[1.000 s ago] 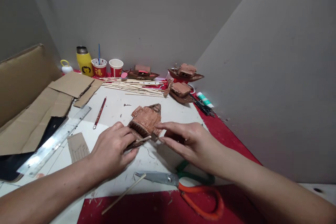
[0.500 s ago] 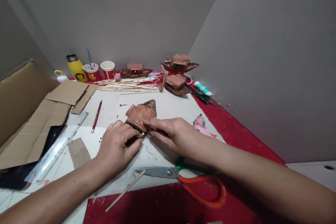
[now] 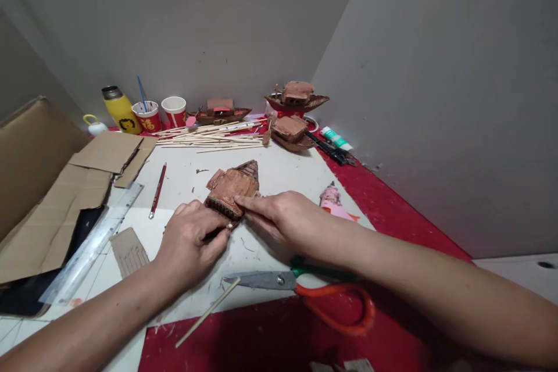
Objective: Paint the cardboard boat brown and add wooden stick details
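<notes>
A small brown model boat [image 3: 233, 189] with a roofed cabin sits on the white sheet, its slatted end pointing away from me. My left hand [image 3: 194, 238] is closed around its near left end, thumb and fingers pinched there. A short pale stick tip [image 3: 229, 225] shows beside those fingertips; the rest of it is hidden. My right hand [image 3: 283, 215] grips the boat's right side, with the index finger lying on the cabin roof's near corner. Its other fingertips are partly hidden behind the hull.
Large scissors [image 3: 279, 282] and a cut stick [image 3: 207, 314] lie nearest me. To the left are cardboard [image 3: 78, 197], a clear ruler [image 3: 96, 244] and a pencil [image 3: 157, 192]. Behind stand several model boats [image 3: 296, 99], loose sticks [image 3: 209, 136], paper cups [image 3: 174, 113] and a yellow bottle [image 3: 120, 110].
The view has shifted slightly. My left hand has drawn a little back from the stick tip, which now sits lower against the boat's near end. The right hand keeps its hold.
</notes>
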Motion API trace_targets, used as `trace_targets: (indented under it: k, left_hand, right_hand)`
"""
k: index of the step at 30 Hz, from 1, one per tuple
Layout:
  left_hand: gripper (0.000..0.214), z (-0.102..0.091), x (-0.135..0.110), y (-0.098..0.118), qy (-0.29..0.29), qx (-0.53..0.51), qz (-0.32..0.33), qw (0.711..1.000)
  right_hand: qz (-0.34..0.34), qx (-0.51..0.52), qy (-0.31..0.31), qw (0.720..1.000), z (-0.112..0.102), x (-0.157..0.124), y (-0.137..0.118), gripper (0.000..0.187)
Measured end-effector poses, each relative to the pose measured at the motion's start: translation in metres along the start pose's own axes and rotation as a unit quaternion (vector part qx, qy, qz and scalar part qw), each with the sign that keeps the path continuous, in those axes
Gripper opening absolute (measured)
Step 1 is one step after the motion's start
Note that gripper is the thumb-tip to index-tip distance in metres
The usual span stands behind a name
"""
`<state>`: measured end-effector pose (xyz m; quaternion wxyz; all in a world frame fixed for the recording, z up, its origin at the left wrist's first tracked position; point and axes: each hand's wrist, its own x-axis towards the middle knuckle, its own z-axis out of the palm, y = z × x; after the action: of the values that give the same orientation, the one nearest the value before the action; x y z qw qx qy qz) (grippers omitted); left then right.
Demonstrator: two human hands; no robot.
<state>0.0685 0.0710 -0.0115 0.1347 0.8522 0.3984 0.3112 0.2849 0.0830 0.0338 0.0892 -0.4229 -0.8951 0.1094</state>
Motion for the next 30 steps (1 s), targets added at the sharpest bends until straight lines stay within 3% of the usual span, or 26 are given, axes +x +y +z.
trace_targets:
  k: [11,18,30]
  left_hand:
    - [0.009,0.001,-0.004,-0.001,0.003,0.001,-0.003,1.000]
    - [0.008,0.002,-0.004,-0.001,-0.014,0.033,-0.025,0.999]
    - [0.008,0.005,-0.002,0.000,-0.024,0.054,-0.024,0.998]
  right_hand:
    - [0.011,-0.020,-0.001,1.000,-0.004,-0.001,-0.003,0.024]
    - [0.028,0.014,-0.003,1.000,-0.013,-0.004,-0.008,0.037]
    - [0.025,0.040,0.046,0.998,-0.017,-0.048,0.001,0.039]
